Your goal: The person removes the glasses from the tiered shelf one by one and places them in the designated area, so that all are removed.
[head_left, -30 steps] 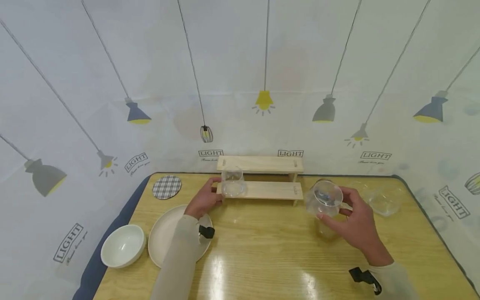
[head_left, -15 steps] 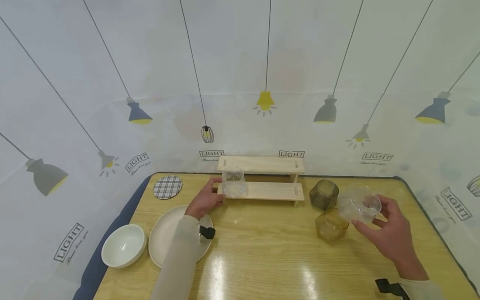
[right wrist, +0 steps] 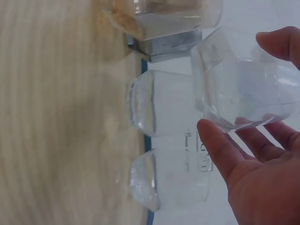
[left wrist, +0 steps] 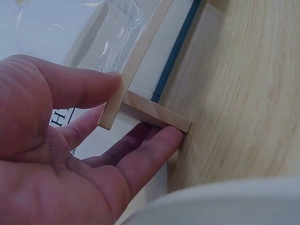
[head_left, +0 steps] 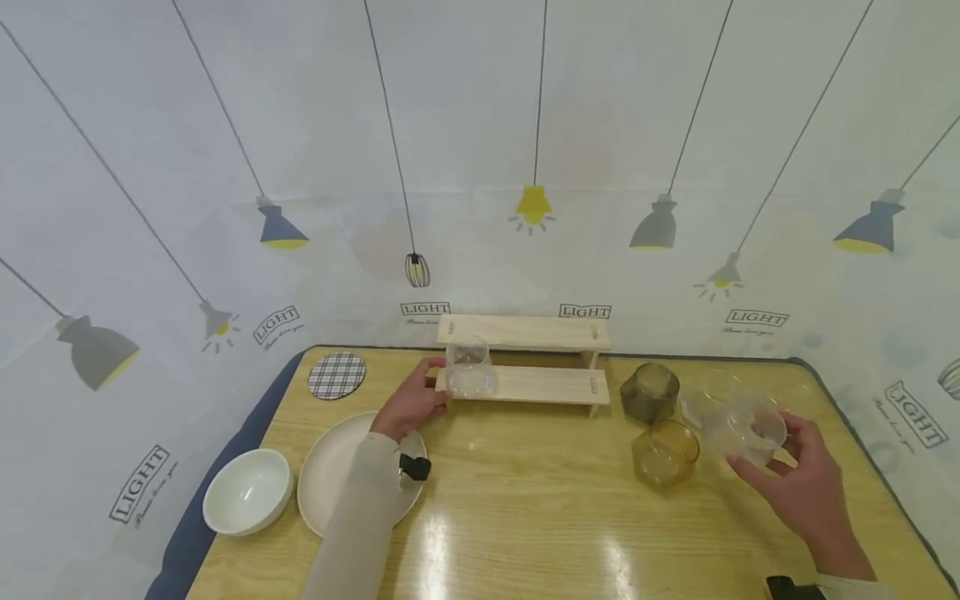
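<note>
My right hand (head_left: 806, 487) holds a clear faceted glass (right wrist: 243, 89) between thumb and fingers, above the table at the right. Two other clear glasses stand beyond it; in the right wrist view one glass (right wrist: 164, 105) is nearer and another glass (right wrist: 171, 180) lies lower in the picture. Left of these are a smoky grey glass (head_left: 651, 393) and an amber glass (head_left: 665, 454). At the left end of a two-tier wooden rack (head_left: 547, 385), my left hand (head_left: 408, 404) grips the lower board, thumb on the board and fingers around its leg (left wrist: 154, 112). A clear glass (head_left: 470, 371) stands on that board.
A beige plate (head_left: 324, 475) lies partly under the left forearm, with a white bowl (head_left: 249, 492) left of it. A checked round coaster (head_left: 337, 375) is at the table's back left. The printed wall covering (head_left: 480, 150) rises directly behind the rack.
My right hand has carried the clear glass rightward and a little toward me, away from the grey and amber glasses. The left hand stays at the rack.
</note>
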`<state>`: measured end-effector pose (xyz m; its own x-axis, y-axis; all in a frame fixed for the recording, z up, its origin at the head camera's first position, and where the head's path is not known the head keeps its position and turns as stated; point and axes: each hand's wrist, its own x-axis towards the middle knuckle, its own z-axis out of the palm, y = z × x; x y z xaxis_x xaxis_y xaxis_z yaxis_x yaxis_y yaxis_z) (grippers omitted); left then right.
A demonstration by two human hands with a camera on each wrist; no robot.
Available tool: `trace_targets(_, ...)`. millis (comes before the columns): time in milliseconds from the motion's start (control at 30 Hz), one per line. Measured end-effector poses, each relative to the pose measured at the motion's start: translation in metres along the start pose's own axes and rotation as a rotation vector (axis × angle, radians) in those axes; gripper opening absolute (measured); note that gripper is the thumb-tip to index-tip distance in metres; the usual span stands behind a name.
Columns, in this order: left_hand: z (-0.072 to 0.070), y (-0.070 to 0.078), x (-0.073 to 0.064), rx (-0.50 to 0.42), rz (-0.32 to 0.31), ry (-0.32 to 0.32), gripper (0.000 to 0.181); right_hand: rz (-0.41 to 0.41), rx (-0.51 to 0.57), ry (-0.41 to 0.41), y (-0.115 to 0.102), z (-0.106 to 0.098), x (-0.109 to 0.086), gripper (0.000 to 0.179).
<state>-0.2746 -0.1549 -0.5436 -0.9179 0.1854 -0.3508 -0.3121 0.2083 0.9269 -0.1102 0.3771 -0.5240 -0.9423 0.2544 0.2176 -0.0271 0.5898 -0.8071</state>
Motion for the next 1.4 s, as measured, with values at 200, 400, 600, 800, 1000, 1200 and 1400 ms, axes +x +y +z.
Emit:
trace_targets(200,0.000,0.002,0.001,-0.013,0.010,-0.008,0.065,0.085,-0.065,-0.086,0.016,-0.002,-0.004,0.085)
trace_targets(400,-0.002,0.004,0.001,-0.024,0.019,-0.019,0.065,0.093,-0.098,-0.173,0.031,-0.002,-0.005,0.089)
trace_targets(600,-0.004,0.001,0.000,-0.021,0.020,-0.011,0.064,0.146,-0.084,-0.254,0.036,-0.001,-0.002,0.092)
trace_targets(800,-0.006,-0.001,-0.002,-0.019,0.008,-0.007,0.065,0.225,-0.167,-0.365,0.031,-0.005,0.006,0.104)
trace_targets(1000,-0.007,-0.001,-0.001,-0.013,0.004,-0.001,0.064,0.261,-0.145,-0.419,0.026,-0.006,0.011,0.106)
trace_targets(1200,-0.005,0.001,-0.001,-0.010,0.013,0.000,0.064,0.214,-0.116,-0.409,0.027,-0.007,0.007,0.106)
trace_targets(1400,-0.001,0.000,-0.001,-0.007,0.001,-0.015,0.067,0.128,-0.149,-0.226,0.023,-0.011,0.000,0.091)
